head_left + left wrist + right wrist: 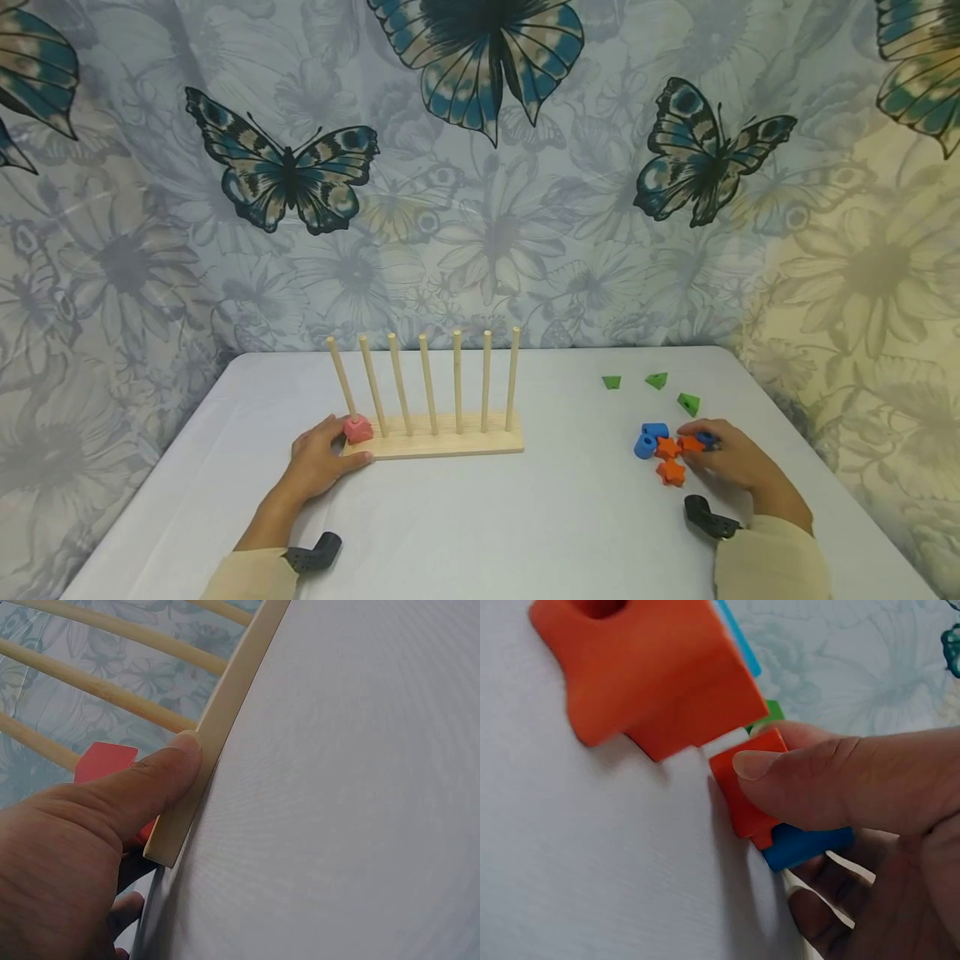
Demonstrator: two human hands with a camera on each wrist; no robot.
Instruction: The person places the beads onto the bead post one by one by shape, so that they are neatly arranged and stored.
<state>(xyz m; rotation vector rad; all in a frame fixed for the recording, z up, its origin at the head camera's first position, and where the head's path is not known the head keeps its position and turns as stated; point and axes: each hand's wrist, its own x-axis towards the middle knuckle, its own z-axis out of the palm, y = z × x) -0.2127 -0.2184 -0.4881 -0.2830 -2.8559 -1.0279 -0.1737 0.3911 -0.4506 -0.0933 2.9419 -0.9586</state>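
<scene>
A wooden peg stand (pixel 450 448) with several upright pegs stands on the table. My left hand (pixel 318 457) grips its left end, the thumb (pixel 176 757) along the front edge of the base. A pinkish-red block (pixel 358 429) sits low on the leftmost peg, beside that hand. Over at the right, my right hand (pixel 731 454) pinches an orange star bead (pixel 754 784), thumb on its near face. A blue bead (pixel 806 846) lies right under the fingers. Two more orange stars (pixel 671 473) and two blue cylinder beads (pixel 645 446) lie just left of that hand.
Several green triangular beads (pixel 657 381) are spread behind the blue and orange ones. White cloth covers the table (pixel 487 533), and a butterfly-print curtain (pixel 495 250) hangs along its back edge. Both wrists carry black camera mounts (pixel 708 517).
</scene>
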